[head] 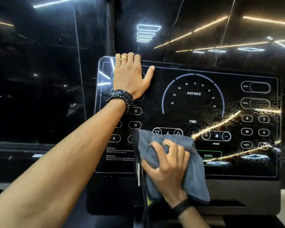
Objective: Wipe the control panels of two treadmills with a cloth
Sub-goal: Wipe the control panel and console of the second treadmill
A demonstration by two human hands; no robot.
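A glossy black treadmill control panel (192, 102) fills the middle of the view, with a distance dial, number keys and a green QUICK button. My left hand (130, 76) grips the panel's top left edge, fingers curled over the rim and thumb flat on the glass. My right hand (168, 167) holds a grey cloth (196, 175) bunched against the lower middle of the panel, below the incline arrows. The cloth hangs past the panel's bottom edge. The right part of the panel shows dusty streaks in the reflected light.
Dark glass (56, 63) behind the panel reflects ceiling light strips. A black cord (144, 203) hangs down below the cloth. The grey console housing (245, 195) sits under the panel. A dark ledge (23, 147) runs along the left.
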